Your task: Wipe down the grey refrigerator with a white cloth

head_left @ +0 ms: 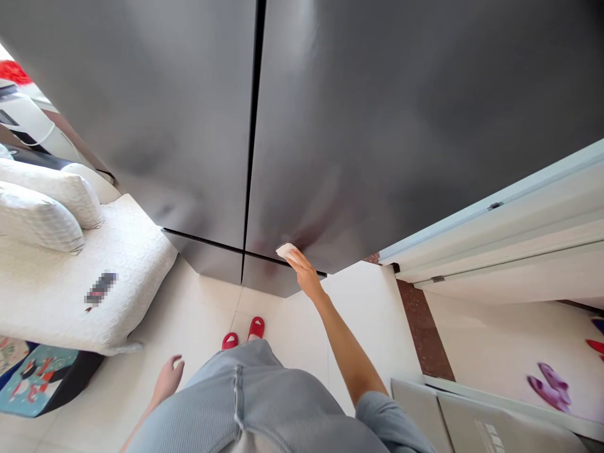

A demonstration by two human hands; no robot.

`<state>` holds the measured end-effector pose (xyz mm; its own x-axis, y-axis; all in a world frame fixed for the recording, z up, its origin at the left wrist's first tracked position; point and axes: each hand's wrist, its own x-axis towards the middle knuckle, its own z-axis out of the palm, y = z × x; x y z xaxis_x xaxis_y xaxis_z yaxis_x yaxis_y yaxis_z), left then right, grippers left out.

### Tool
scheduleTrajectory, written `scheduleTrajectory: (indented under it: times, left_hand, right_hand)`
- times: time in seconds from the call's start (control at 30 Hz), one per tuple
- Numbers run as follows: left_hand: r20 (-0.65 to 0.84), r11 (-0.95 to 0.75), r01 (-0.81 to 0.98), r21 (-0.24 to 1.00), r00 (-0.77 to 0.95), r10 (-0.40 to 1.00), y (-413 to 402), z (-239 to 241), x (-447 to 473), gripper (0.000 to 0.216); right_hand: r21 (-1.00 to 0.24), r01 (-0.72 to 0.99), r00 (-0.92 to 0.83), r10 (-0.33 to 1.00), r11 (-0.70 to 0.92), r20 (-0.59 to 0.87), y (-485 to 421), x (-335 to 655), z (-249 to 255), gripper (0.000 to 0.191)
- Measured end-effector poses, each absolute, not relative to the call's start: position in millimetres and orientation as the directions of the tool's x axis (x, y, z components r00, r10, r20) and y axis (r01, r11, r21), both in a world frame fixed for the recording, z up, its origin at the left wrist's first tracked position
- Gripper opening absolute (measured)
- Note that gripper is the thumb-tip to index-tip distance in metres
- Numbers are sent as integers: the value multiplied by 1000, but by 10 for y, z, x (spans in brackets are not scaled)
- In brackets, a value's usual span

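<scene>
My right hand (304, 274) reaches forward and presses a folded white tissue or cloth (285, 251) against the dark steel refrigerator (368, 126). The cloth sits near the seam between the upper and lower doors, just right of the central door gap. My left hand (168, 380) hangs low beside my body, well away from the refrigerator, with its fingers loosely curled around nothing.
A white cushioned sofa (85, 283) with pillows and a pixelated dark object lies left. My red slippers (245, 333) stand on the tiled floor. A pale door frame (491, 226) runs along the right, with purple slippers (550, 387) beyond it.
</scene>
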<state>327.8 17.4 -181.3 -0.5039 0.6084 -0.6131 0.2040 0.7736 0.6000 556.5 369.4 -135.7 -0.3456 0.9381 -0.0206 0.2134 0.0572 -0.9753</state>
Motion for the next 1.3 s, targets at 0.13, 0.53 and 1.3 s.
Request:
scheduleTrajectory:
  times: [0.13, 0.53, 1.3]
  left_hand:
    - [-568, 642, 77, 763, -395, 722, 680, -1933, 3120, 53]
    - [-38, 200, -791, 578, 219, 975, 1776, -877, 3674, 131]
    - [660, -451, 523, 723, -331, 675, 3528, 823, 3997, 60]
  right_hand:
    - [-992, 43, -273, 954, -119, -126, 3140, 5417, -1441, 46]
    - [-595, -609, -294, 846, -524, -444, 2236, 5230, -319, 47]
    - [-724, -488, -152, 865, -487, -479, 2748, 7249, -1226, 50]
